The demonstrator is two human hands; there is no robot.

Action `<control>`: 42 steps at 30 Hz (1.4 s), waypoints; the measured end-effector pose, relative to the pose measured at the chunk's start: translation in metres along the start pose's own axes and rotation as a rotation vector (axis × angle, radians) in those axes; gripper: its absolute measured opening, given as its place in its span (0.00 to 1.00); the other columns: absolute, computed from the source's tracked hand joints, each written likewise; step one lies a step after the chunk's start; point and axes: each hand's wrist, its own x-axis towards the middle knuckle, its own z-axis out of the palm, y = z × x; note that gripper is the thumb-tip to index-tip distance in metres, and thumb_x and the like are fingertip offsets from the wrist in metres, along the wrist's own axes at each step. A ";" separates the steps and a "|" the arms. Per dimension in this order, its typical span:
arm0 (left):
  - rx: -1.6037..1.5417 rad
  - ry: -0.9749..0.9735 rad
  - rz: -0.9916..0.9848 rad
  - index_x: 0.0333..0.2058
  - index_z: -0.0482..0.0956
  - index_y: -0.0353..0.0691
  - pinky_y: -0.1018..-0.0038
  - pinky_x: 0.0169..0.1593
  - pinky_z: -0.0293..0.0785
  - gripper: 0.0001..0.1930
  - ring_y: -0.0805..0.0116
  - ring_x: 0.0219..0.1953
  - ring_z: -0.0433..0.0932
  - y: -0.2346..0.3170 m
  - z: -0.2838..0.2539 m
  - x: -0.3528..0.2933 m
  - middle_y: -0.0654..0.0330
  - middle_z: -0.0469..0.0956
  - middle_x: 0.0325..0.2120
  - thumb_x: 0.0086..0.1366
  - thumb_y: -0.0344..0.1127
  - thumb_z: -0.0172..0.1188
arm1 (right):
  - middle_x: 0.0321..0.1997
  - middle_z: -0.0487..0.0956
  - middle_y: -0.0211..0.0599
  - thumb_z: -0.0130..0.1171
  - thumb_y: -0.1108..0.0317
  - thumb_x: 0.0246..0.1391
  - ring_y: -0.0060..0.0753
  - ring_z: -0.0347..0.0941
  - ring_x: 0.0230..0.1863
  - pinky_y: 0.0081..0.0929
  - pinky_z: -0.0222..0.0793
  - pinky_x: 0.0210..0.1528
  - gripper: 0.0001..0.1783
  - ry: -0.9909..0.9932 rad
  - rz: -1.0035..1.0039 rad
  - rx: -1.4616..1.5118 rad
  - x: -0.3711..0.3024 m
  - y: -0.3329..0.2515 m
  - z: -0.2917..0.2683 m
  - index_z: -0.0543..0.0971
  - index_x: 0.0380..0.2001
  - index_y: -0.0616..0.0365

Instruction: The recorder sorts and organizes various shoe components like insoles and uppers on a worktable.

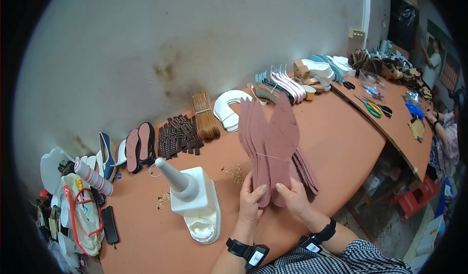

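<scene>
Between my two hands is a bundle of dusty-pink shoe insoles (258,140), held upright above the table. A thin band runs round its middle, and the upper ends fan apart. My left hand (252,198) grips the lower left end, thumb on the front face. On the lower right, my right hand (295,199) closes round the bundle with its thumb also in front. The fingers behind the insoles are mostly hidden. Left of my left hand stands a white container with a tall pale cone (183,184) and a round cup of white stuff in front.
Along the wall lie dark studded strips (179,135), a brown strip bundle (204,115), white curved pieces (230,109), and pink-lined shoes (139,147). A bag (80,210) sits at left. Scissors (373,109) lie on the right table (390,132), where another person's hand (431,117) shows.
</scene>
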 end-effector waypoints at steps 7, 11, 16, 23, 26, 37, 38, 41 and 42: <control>-0.013 -0.003 -0.031 0.54 0.58 0.36 0.73 0.44 0.71 0.31 0.66 0.39 0.73 -0.007 -0.008 0.000 0.56 0.72 0.39 0.49 0.23 0.57 | 0.36 0.74 0.33 0.44 0.75 0.55 0.18 0.69 0.31 0.16 0.66 0.36 0.14 0.240 0.044 0.243 -0.002 0.002 0.010 0.68 0.45 0.62; 0.043 0.066 0.022 0.53 0.59 0.36 0.72 0.39 0.73 0.31 0.66 0.37 0.73 -0.009 -0.003 0.000 0.56 0.72 0.38 0.48 0.22 0.55 | 0.35 0.71 0.29 0.43 0.75 0.55 0.15 0.66 0.31 0.14 0.65 0.32 0.15 0.298 -0.014 0.109 0.004 0.010 -0.003 0.67 0.47 0.59; -0.055 0.060 -0.069 0.52 0.60 0.38 0.69 0.39 0.73 0.29 0.63 0.38 0.73 -0.002 -0.010 -0.002 0.54 0.71 0.39 0.48 0.23 0.53 | 0.29 0.68 0.28 0.49 0.65 0.56 0.20 0.65 0.27 0.21 0.66 0.29 0.12 0.313 0.251 0.578 0.005 -0.002 0.012 0.67 0.42 0.57; -0.077 0.177 0.073 0.49 0.62 0.40 0.69 0.38 0.74 0.26 0.63 0.38 0.73 0.004 -0.017 0.004 0.52 0.70 0.41 0.48 0.25 0.53 | 0.29 0.68 0.29 0.48 0.65 0.56 0.21 0.65 0.28 0.23 0.67 0.29 0.14 0.296 0.131 0.491 0.005 -0.017 -0.027 0.65 0.44 0.60; -0.004 0.071 -0.008 0.50 0.62 0.38 0.70 0.39 0.74 0.27 0.64 0.38 0.73 -0.002 -0.010 0.003 0.52 0.70 0.42 0.49 0.27 0.56 | 0.32 0.68 0.28 0.53 0.64 0.54 0.19 0.66 0.29 0.18 0.66 0.28 0.19 0.311 0.104 0.345 0.000 -0.011 -0.014 0.64 0.46 0.60; 0.481 -0.233 0.057 0.53 0.60 0.32 0.72 0.54 0.61 0.34 0.66 0.50 0.66 -0.014 0.006 -0.005 0.56 0.67 0.48 0.49 0.35 0.65 | 0.40 0.72 0.31 0.58 0.73 0.47 0.21 0.69 0.39 0.18 0.67 0.40 0.21 0.025 0.086 0.404 -0.003 -0.023 0.005 0.66 0.46 0.63; 0.433 -0.217 0.045 0.53 0.60 0.33 0.73 0.54 0.61 0.34 0.67 0.50 0.66 -0.015 0.007 -0.005 0.57 0.67 0.48 0.50 0.36 0.65 | 0.40 0.72 0.31 0.58 0.73 0.47 0.21 0.69 0.39 0.18 0.67 0.41 0.21 0.031 0.114 0.361 -0.003 -0.014 -0.001 0.66 0.46 0.62; 0.381 -0.196 0.005 0.53 0.60 0.33 0.74 0.52 0.63 0.32 0.68 0.48 0.67 -0.015 0.010 -0.007 0.58 0.67 0.47 0.52 0.38 0.63 | 0.40 0.71 0.31 0.58 0.73 0.47 0.21 0.69 0.39 0.18 0.67 0.40 0.21 -0.011 0.111 0.426 -0.002 -0.013 -0.006 0.66 0.46 0.60; 0.379 -0.184 -0.015 0.53 0.61 0.33 0.75 0.50 0.65 0.31 0.69 0.47 0.68 -0.014 0.010 -0.008 0.58 0.67 0.47 0.53 0.39 0.62 | 0.40 0.71 0.31 0.58 0.73 0.47 0.21 0.69 0.39 0.18 0.67 0.40 0.21 -0.014 0.112 0.429 -0.002 -0.014 -0.006 0.66 0.46 0.60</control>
